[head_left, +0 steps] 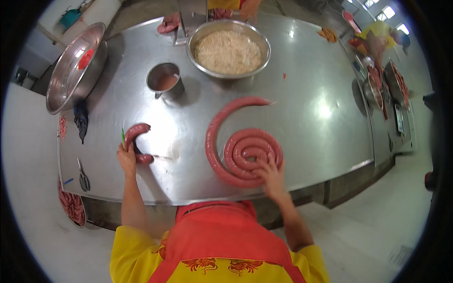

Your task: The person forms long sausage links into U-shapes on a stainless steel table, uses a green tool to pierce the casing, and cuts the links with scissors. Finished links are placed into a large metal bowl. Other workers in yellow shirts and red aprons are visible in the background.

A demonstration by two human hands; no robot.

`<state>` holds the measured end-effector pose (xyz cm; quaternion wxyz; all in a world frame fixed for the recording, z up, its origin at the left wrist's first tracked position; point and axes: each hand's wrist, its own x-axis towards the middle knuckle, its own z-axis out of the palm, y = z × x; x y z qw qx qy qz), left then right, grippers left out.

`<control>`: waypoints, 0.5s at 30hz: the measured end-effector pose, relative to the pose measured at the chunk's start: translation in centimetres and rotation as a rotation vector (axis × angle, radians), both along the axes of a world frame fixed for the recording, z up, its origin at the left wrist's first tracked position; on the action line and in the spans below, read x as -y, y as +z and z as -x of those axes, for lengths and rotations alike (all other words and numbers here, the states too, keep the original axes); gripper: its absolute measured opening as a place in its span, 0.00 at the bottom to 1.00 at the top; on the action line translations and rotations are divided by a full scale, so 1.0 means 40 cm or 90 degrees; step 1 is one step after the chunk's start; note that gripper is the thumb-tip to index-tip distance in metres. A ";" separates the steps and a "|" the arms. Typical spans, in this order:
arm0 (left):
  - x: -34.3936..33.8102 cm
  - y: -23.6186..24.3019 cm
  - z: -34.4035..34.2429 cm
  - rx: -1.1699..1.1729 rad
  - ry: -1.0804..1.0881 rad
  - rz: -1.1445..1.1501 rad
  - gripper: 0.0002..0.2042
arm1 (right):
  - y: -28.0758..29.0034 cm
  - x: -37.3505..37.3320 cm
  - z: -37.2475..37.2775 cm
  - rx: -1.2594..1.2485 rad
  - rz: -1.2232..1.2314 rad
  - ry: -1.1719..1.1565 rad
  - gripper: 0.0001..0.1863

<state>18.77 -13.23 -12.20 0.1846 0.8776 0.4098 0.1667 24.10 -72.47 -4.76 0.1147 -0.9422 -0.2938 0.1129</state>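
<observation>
My left hand (126, 159) is closed round a short curved sausage (137, 128) just above the metal table. A thin green stick-like thing (123, 137) pokes up from the same fingers; its kind I cannot make out. At the right lies a long pinkish-red sausage coil (211, 137), wound in a spiral with its outer end swung up and over to the far side. My right hand (272, 177) rests on the coil's near right edge, fingers spread over the windings.
A metal jug (178, 88) with pinkish liquid and a steel bowl (192, 59) of pale, wet-looking stuff stand further back. A large tilted basin (71, 89), a black bag (80, 121) and scissors (84, 179) lie left. Another person (377, 35) works at far right.
</observation>
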 end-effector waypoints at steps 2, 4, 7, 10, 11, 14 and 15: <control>-0.100 -0.019 0.032 0.037 0.000 0.023 0.33 | 0.029 -0.045 -0.005 -0.081 0.077 -0.047 0.24; -0.191 -0.040 0.067 0.081 0.025 -0.055 0.33 | 0.030 -0.160 0.017 -0.024 -0.185 -0.143 0.26; -0.283 -0.050 0.156 0.070 0.030 -0.083 0.26 | 0.001 -0.392 0.104 0.045 -0.120 -0.158 0.32; -0.320 -0.053 0.268 0.117 0.090 0.018 0.14 | -0.009 -0.455 0.132 0.078 -0.037 -0.060 0.37; -0.327 -0.051 0.298 0.106 0.120 -0.028 0.12 | -0.001 -0.439 0.122 0.066 -0.013 -0.056 0.38; -0.347 -0.061 0.355 0.048 0.102 -0.134 0.12 | 0.008 -0.375 0.096 0.004 -0.067 0.072 0.37; -0.349 -0.059 0.363 0.066 0.080 -0.139 0.13 | 0.013 -0.361 0.083 -0.016 -0.079 0.108 0.37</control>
